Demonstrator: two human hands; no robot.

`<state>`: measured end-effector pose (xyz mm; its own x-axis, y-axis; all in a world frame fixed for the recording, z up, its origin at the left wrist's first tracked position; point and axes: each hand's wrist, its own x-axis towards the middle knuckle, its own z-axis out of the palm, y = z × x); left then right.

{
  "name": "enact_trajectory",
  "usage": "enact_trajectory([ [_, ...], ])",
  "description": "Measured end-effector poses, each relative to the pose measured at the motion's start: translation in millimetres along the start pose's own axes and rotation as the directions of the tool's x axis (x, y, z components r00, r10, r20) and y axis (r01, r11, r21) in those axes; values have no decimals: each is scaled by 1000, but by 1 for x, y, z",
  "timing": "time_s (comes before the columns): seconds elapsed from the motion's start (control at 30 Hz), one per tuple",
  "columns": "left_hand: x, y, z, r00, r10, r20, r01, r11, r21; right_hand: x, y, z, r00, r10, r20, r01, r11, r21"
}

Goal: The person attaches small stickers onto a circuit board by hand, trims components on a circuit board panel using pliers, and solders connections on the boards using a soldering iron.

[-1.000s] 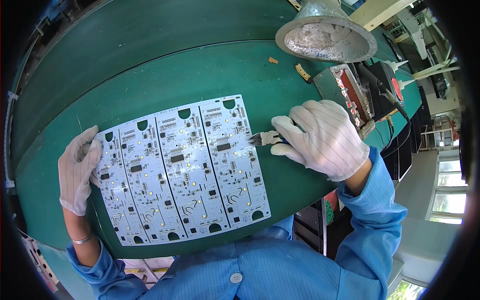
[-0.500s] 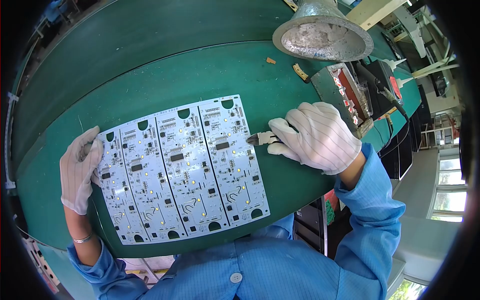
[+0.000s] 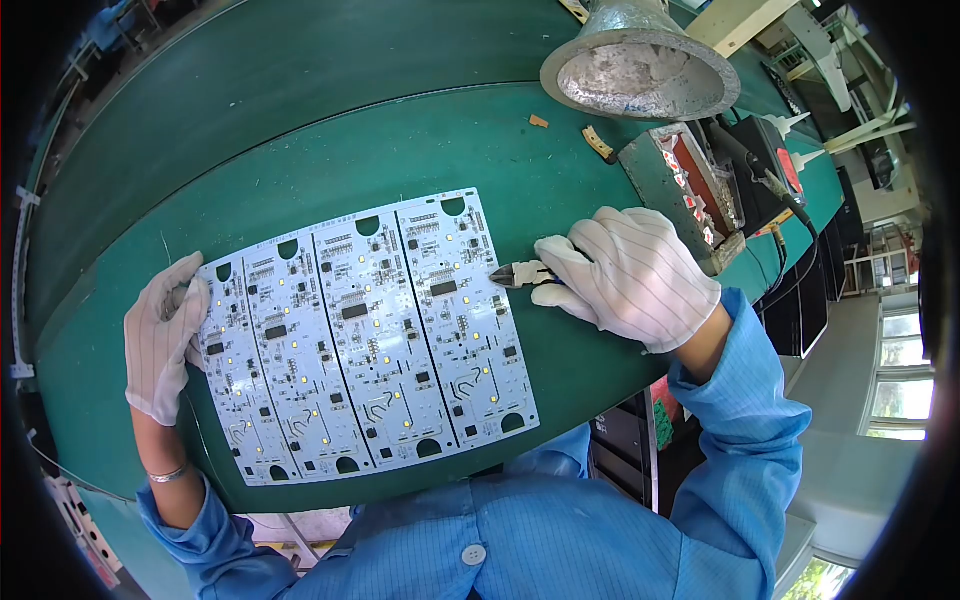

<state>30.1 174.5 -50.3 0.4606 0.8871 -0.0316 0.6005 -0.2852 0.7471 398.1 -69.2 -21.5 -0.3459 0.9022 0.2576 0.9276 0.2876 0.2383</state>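
A white circuit board panel [image 3: 405, 345], divided into several long strips with dark chips and small parts, lies tilted over the front of the green bench. My left hand [image 3: 168, 335], in a striped white glove, grips the panel's left edge, thumb and fingers curled round it. In a matching glove, my right hand [image 3: 640, 280] is closed around a pair of diagonal cutters [image 3: 515, 275]. Only the metal jaws and a bit of the handles show; the palm hides the rest. Those jaws point left and reach the panel's right edge, near its upper part.
Behind my right hand, a worn metal box [image 3: 690, 190] holds bits of red and white. A metal fume hood [image 3: 645, 75] hangs above the far bench. Small scraps [image 3: 598, 143] lie near the box, and a black device [image 3: 765, 165] with cables stands at its right.
Almost nothing differs. The view has shifted very slightly, while both hands keep their holds and the cutters' jaws stay at the panel's right edge.
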Motion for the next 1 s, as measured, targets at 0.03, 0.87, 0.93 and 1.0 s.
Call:
enact_trajectory([
  [0.03,0,1,0,1000,-8,4,8,1000,-1,0,0,0,1000,-2,1,2,1000,-4],
  [0.87,-2,14,-4,935,-13,-355,-2,999,-41,0,-12,32,793,590,-149,-604,794,-67],
  [0.93,-5,11,-6,927,26,-375,-59,995,-78,-4,-9,37,799,573,-184,-592,802,-76],
  [1.0,-10,15,-6,907,80,-414,-126,988,-86,-1,-12,35,769,622,-146,-633,774,-34],
])
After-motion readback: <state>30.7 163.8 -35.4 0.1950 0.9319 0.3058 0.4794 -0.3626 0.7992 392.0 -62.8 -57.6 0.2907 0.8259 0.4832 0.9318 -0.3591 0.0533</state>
